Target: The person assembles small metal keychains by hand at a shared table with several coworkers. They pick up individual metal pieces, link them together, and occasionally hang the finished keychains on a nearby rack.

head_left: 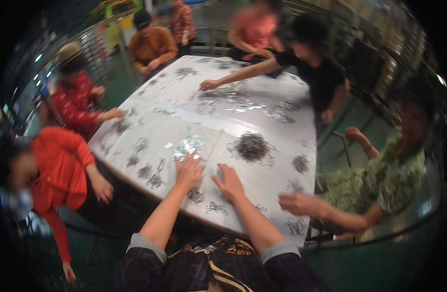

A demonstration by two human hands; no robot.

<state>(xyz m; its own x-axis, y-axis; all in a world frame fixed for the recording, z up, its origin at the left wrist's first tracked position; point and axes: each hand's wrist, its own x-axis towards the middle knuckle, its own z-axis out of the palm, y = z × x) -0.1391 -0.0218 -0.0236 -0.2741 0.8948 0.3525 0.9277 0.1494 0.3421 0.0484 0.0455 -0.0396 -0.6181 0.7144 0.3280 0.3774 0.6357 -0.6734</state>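
My left hand (188, 172) reaches over the white table (218, 138) with its fingers spread. Its fingertips meet the near edge of a heap of shiny, flat silver pieces (189, 144); whether they press on any piece is blurred. To its right, my right hand (229, 182) is stretched out with the fingers apart, low over the tabletop and holding nothing visible. Beyond it lies a round, dark heap of thin curved metal pieces (252, 147). Close to my forearms are smaller clusters of dark, hook-like pieces (215, 208), one of them a dark clump (195, 196) beside my left wrist.
Several people sit or stand around the table. At right, a person in green (374, 187) holds a hand over the table edge; a person in black (313, 68) reaches across. A person in red-orange (62, 168) leans down at left. Scattered silver pieces (243, 103) and a small cup (225, 62) lie farther back.
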